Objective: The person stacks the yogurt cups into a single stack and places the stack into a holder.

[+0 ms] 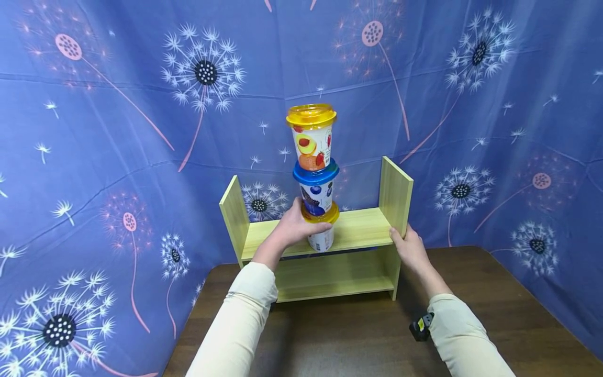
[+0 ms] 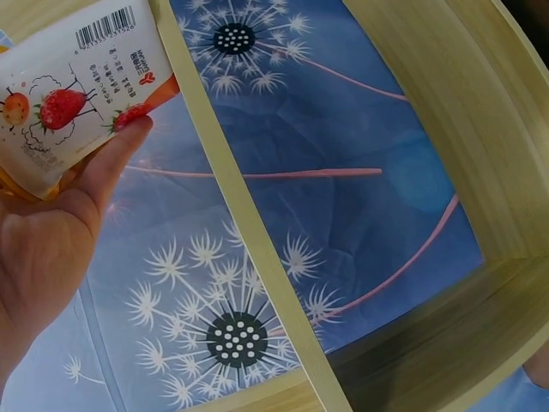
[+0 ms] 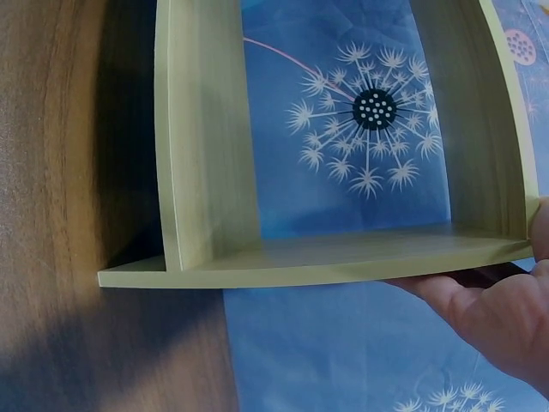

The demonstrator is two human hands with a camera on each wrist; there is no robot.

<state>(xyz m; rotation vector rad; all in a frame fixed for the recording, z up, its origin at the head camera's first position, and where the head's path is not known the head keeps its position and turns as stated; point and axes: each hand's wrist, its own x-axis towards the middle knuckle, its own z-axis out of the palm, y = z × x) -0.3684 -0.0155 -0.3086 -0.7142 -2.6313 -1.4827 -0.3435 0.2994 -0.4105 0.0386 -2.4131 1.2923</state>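
Three fruit-printed cups form a slightly leaning stack at the wooden shelf's upper board. On top is a white cup (image 1: 313, 146) with a yellow lid; below it sits a blueberry-printed cup (image 1: 316, 198) with a blue lid. My left hand (image 1: 298, 226) grips the bottom yellow-lidded cup (image 1: 322, 240), its barcode and strawberry print showing in the left wrist view. That cup's base is by the upper board's front edge; whether it touches the board I cannot tell. My right hand (image 1: 412, 250) holds the right side panel (image 1: 397, 193), thumb at the front edge, fingers outside.
The two-level shelf (image 1: 334, 269) stands on a dark brown wooden table (image 1: 339, 340). Its left side panel (image 1: 234, 215) rises above the upper board. Behind hangs a blue dandelion-print cloth (image 1: 282, 63). A small black device (image 1: 421, 327) is at my right wrist.
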